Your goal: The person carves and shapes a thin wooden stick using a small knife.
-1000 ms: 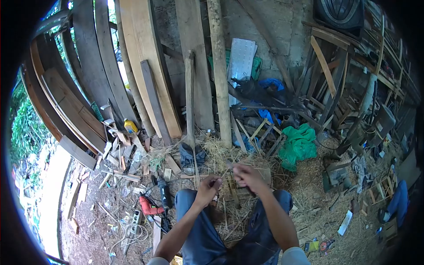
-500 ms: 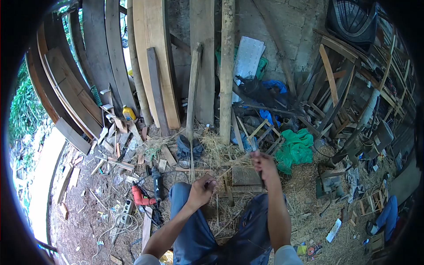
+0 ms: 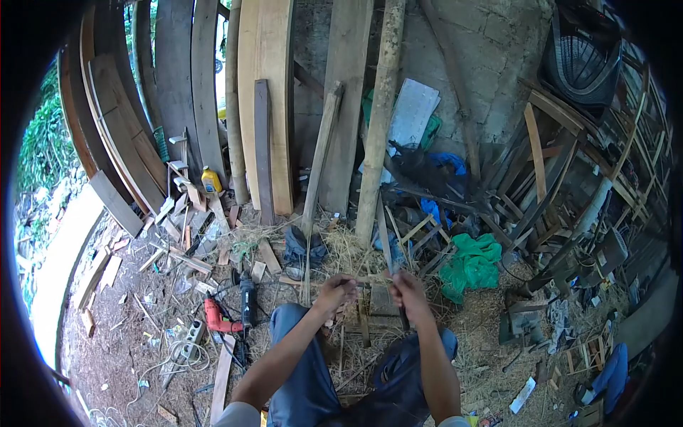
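Observation:
My right hand (image 3: pixel 409 293) is closed around a knife (image 3: pixel 404 318); its dark handle end sticks out below the fist and a narrow grey blade rises above it. To the left, my left hand (image 3: pixel 336 293) is closed, the fingers pinching a thin strip (image 3: pixel 366 285), apparently of wood or bamboo, which runs across toward the knife. Whether blade and strip touch is too small to tell. Both hands are above my knees, close together. Beneath them lies a wooden block (image 3: pixel 382 300) among shavings, partly hidden by my right hand.
Left of my knees are a red power drill (image 3: pixel 219 317), a dark blue power tool (image 3: pixel 247 302) and a power strip (image 3: pixel 188 343) with cords. A green cloth or bag (image 3: pixel 472 267) lies right. Tall boards (image 3: pixel 267 43) and a pole (image 3: pixel 380 121) stand ahead. Wood scraps litter the ground.
My right hand has come down and left with the knife, nearer my left hand. My left hand has shifted slightly. The view has tilted and shifted a little.

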### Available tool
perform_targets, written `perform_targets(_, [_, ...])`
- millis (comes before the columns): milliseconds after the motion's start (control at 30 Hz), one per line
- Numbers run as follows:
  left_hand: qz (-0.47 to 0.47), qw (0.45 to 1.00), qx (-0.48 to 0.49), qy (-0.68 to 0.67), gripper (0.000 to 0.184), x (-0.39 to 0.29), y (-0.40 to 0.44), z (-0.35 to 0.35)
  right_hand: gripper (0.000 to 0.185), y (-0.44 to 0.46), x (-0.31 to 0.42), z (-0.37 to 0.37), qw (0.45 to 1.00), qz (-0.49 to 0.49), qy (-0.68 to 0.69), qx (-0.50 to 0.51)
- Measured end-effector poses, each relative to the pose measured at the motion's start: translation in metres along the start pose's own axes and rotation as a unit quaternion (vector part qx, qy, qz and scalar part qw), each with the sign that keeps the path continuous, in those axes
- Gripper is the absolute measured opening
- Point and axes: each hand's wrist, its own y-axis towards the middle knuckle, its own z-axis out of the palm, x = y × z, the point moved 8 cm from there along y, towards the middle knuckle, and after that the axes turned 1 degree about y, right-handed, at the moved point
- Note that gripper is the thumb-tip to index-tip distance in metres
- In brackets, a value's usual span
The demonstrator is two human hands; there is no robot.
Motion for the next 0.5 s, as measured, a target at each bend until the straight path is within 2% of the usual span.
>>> perform_targets(67, [-0.035, 0.999, -0.040, -0.007, 0.013, 0.018, 0.013, -0.021, 0.027, -0.003, -0.008, 0.005, 0.992, -0.011, -0.128, 0.006])
perform_targets(133, [-0.010, 0.999, -0.040, 0.014, 0.012, 0.006, 0.010, -0.017, 0.032, -0.013, 0.000, 0.026, 0.986, -0.009, -0.162, 0.028])
perform_targets(200, [0.012, 0.999, -0.039, 0.034, 0.012, -0.003, 0.011, -0.012, 0.034, -0.014, -0.001, 0.021, 0.954, -0.003, -0.296, -0.044])
perform_targets(233, [0.015, 0.998, -0.044, 0.033, 0.012, -0.002, 0.012, -0.010, 0.034, -0.013, -0.006, 0.018, 0.955, 0.001, -0.295, -0.043])
perform_targets(267, [0.018, 0.998, -0.052, 0.032, 0.013, 0.000, 0.012, -0.009, 0.035, -0.009, -0.005, 0.016, 0.936, -0.042, -0.346, -0.044])
perform_targets(300, [0.062, 0.997, -0.046, -0.009, 0.012, 0.001, 0.013, -0.008, 0.035, -0.004, -0.006, 0.018, 0.914, -0.085, -0.395, -0.039])
perform_targets(333, [0.065, 0.996, -0.057, -0.009, 0.012, -0.003, 0.010, -0.007, 0.035, 0.003, -0.014, 0.018, 0.914, -0.082, -0.395, -0.028])
perform_targets(400, [0.095, 0.993, -0.049, 0.050, 0.010, -0.015, 0.007, 0.003, 0.037, 0.006, -0.010, 0.023, 0.922, -0.143, -0.358, -0.033])
perform_targets(433, [0.093, 0.995, -0.044, 0.009, 0.009, -0.015, 0.006, 0.006, 0.035, 0.001, -0.005, 0.026, 0.909, -0.103, -0.401, -0.044])
perform_targets(500, [0.087, 0.995, -0.046, 0.018, 0.009, -0.019, 0.005, 0.007, 0.034, 0.008, -0.009, 0.025, 0.902, -0.107, -0.416, -0.043])
